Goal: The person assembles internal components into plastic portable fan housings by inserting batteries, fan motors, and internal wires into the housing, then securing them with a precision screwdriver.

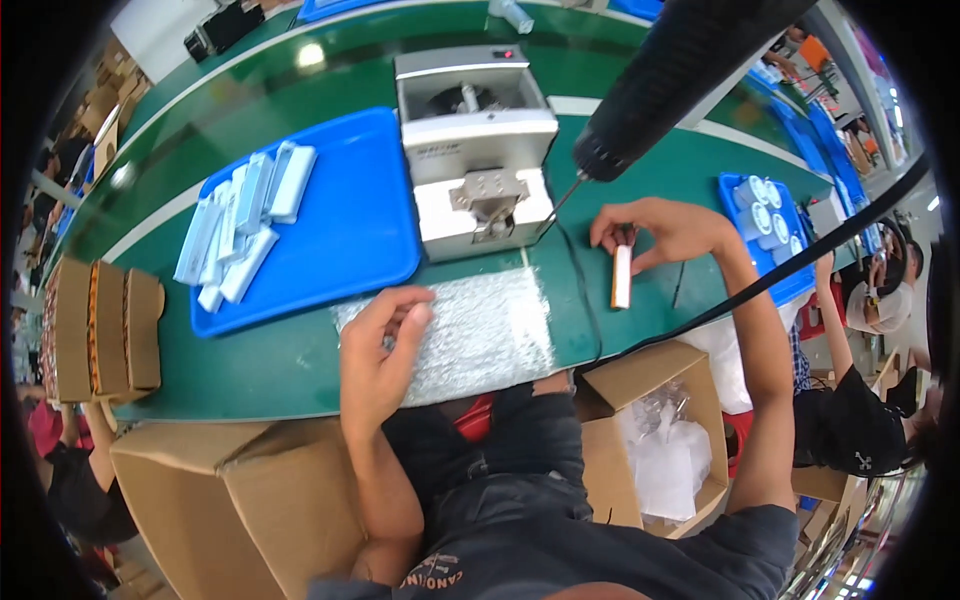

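My right hand (668,232) pinches a slim white piece with an orange-brown side (622,277), which stands on end on the green bench; its exact kind is unclear. My left hand (378,352) rests at the left edge of a sheet of bubble wrap (480,335), fingers loosely curled and a gap between them and the thumb. Nothing shows in that hand. Between the hands, farther back, is a silver screw feeder (478,150). A black electric screwdriver (660,95) hangs to its right, bit pointing down at the machine's front corner.
A blue tray (350,235) with several pale-blue oblong parts (245,205) lies left. Another blue tray (793,277) at right holds white round parts. A black cable (800,262) crosses at right. Cardboard boxes (190,470) stand below the bench edge. Other people sit on both sides.
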`<act>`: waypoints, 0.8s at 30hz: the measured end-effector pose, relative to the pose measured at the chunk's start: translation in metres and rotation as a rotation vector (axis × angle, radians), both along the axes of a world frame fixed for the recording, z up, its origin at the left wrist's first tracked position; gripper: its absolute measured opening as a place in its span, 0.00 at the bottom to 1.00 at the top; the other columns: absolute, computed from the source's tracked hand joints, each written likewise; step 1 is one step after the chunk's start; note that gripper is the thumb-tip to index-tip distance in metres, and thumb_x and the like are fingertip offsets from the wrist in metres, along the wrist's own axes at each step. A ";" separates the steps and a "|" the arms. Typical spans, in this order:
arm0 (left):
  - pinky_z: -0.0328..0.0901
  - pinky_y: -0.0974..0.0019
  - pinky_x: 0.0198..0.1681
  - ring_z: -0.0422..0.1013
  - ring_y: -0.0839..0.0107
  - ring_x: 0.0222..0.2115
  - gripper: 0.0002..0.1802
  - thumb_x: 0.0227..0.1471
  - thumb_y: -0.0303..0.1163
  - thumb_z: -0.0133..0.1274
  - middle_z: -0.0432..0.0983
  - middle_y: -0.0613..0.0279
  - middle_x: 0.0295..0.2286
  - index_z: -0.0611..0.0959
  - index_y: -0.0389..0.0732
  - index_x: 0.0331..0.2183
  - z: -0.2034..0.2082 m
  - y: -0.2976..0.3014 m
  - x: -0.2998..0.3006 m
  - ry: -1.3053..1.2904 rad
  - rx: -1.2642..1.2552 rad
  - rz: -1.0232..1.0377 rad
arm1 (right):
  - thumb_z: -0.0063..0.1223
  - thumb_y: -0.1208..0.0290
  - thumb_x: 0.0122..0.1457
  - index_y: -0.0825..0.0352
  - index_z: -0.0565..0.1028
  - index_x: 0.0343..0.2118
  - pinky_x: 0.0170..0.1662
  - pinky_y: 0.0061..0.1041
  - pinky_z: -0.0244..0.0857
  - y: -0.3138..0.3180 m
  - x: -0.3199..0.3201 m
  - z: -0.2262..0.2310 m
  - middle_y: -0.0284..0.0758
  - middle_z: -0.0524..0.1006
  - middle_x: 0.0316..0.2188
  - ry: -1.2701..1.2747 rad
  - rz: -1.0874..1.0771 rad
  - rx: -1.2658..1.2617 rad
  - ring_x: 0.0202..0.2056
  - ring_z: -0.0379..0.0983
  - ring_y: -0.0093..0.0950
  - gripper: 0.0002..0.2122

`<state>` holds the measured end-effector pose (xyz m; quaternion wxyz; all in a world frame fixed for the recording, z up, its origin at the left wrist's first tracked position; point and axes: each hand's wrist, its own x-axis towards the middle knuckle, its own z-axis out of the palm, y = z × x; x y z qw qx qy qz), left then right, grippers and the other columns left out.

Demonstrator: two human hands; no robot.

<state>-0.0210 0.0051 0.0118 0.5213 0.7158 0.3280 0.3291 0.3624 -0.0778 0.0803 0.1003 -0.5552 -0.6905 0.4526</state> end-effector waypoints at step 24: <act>0.66 0.71 0.30 0.70 0.75 0.25 0.09 0.60 0.26 0.56 0.78 0.60 0.29 0.83 0.34 0.41 0.005 -0.003 -0.001 -0.008 0.022 -0.004 | 0.77 0.74 0.42 0.69 0.78 0.36 0.37 0.22 0.68 0.226 0.156 -0.107 0.31 0.78 0.29 -0.151 -1.222 0.644 0.31 0.73 0.22 0.18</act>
